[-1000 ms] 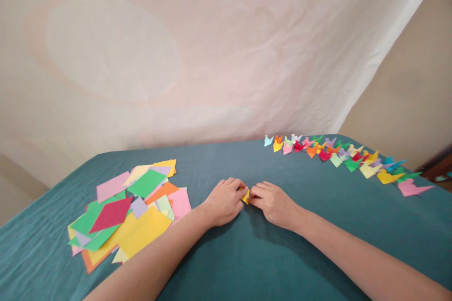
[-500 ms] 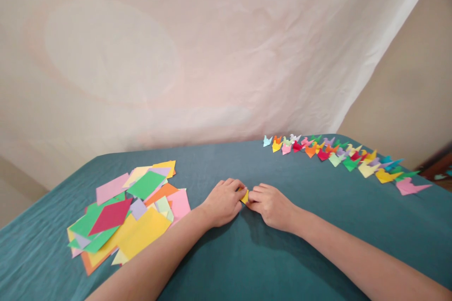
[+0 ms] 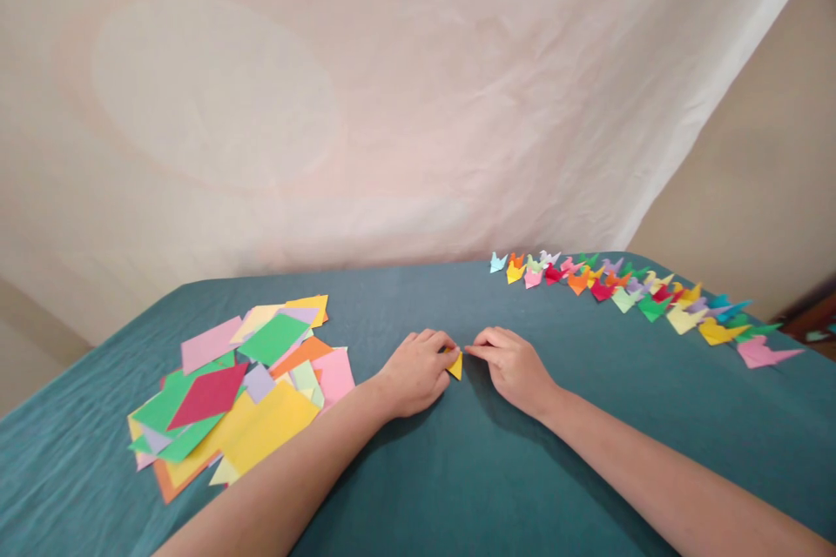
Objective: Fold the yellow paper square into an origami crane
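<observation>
A small folded yellow paper (image 3: pixel 455 363) lies on the teal tablecloth (image 3: pixel 457 470) between my two hands. My left hand (image 3: pixel 414 371) rests on the cloth with its fingers curled, fingertips pinching the paper's left side. My right hand (image 3: pixel 515 365) sits just to the right, fingers bent together, their tips at the paper's upper right corner. Most of the paper is hidden under my left fingers.
A loose pile of coloured paper squares (image 3: pixel 235 383) lies at the left. A row of several folded paper cranes (image 3: pixel 627 291) runs along the far right edge of the table. A pale wrinkled sheet (image 3: pixel 366 104) hangs behind.
My right hand has shifted slightly right and off the yellow paper, so more of its pointed lower corner shows. My left hand has stayed in place.
</observation>
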`<state>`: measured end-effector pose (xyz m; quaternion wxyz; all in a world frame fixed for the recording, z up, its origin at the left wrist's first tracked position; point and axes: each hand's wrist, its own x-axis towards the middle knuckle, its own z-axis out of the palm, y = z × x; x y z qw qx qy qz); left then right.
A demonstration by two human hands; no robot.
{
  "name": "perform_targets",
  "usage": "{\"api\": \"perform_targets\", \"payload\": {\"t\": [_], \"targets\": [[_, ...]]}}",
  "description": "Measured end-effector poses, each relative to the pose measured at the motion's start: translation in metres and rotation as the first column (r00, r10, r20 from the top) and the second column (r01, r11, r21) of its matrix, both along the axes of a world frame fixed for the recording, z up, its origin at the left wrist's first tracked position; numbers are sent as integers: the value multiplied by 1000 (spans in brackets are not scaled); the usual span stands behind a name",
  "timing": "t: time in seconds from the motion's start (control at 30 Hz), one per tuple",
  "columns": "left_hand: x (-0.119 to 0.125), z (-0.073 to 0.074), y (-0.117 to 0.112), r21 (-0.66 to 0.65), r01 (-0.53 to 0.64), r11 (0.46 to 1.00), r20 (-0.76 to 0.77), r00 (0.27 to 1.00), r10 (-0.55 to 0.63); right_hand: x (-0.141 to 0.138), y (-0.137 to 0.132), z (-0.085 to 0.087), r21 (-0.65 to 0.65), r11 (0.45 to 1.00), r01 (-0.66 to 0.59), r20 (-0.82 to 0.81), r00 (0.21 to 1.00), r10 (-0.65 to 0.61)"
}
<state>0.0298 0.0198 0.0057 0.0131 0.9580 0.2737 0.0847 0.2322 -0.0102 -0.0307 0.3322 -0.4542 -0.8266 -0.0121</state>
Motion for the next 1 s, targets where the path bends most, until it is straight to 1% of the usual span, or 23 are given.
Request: {"api": "perform_targets", "payload": {"t": [0.17, 0.47, 0.63, 0.77, 0.87, 1.0], "targets": [[-2, -1, 1, -33, 6, 999, 34, 999, -5, -3, -1, -2, -30, 999, -30, 59, 998, 32], [-4, 3, 2, -76, 23, 997, 42, 999, -20, -6, -1, 1, -39, 998, -41, 154, 987, 46], [-4, 5, 1, -84, 25, 996, 48, 999, -21, -10, -2, 3, -16, 999, -49, 273, 961, 51], [-4, 4, 1, -93, 23, 995, 54, 998, -18, -13, -6, 6, 15, 996, -86, 334, 939, 76], [-5, 4, 1, -94, 22, 995, 61, 998, -16, -15, -9, 7, 37, 991, -130, 342, 933, 110], [-5, 2, 2, -101, 16, 995, 65, 998, -9, -17, -13, 8, 32, 983, -179, 349, 924, 157]]}}
